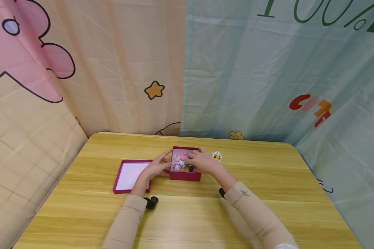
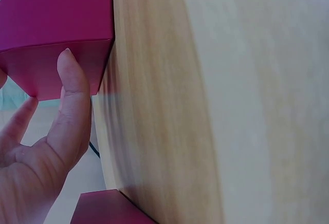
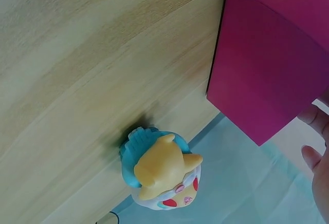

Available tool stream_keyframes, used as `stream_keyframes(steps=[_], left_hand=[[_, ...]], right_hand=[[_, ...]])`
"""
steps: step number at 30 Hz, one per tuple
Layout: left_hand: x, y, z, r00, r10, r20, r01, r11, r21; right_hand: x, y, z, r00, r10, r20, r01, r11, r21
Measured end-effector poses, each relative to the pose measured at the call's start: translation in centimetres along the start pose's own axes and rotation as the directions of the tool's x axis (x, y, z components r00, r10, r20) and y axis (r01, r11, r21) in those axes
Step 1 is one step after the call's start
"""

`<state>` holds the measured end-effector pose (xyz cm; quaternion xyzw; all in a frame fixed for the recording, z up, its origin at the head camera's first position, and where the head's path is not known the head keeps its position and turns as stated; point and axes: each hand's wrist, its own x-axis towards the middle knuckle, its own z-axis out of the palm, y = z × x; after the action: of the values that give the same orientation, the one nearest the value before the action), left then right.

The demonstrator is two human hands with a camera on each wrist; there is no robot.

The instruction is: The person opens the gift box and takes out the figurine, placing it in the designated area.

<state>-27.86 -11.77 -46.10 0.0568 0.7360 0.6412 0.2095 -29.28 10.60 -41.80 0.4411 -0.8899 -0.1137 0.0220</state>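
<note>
A magenta box [image 1: 185, 176] holds several small toy figurines [image 1: 180, 162], some pinkish, some yellow, one dark. My left hand [image 1: 157, 167] touches the box's left side; in the left wrist view its thumb [image 2: 73, 75] lies extended along the wall. My right hand [image 1: 202, 161] reaches over the right rim with its fingers down among the figurines. The right wrist view catches only part of that hand, beside the box wall [image 3: 267, 64], so I cannot tell whether it holds a figurine. Right of the box stands a yellow toy figure [image 3: 162, 167] with a white-and-blue outfit.
The box lid [image 1: 132, 175], white inside with a magenta rim, lies left of the box under my left forearm. All of it is on a wooden table [image 1: 187, 214]. Patterned curtains [image 1: 237, 69] hang behind the table's far edge.
</note>
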Motion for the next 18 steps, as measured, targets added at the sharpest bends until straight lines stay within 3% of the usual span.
stream_keyframes(steps=[9, 18], left_hand=[[0.25, -0.39, -0.07, 1.0, 0.002, -0.002, -0.002, 1.0, 0.002], [0.17, -0.25, 0.03, 1.0, -0.006, -0.02, 0.007, 1.0, 0.01]], right_hand=[[-0.32, 0.25, 0.28, 0.996, -0.036, -0.083, 0.034, 0.999, -0.026], [-0.92, 0.88, 0.56, 0.982, -0.012, -0.187, 0.022, 0.998, 0.052]])
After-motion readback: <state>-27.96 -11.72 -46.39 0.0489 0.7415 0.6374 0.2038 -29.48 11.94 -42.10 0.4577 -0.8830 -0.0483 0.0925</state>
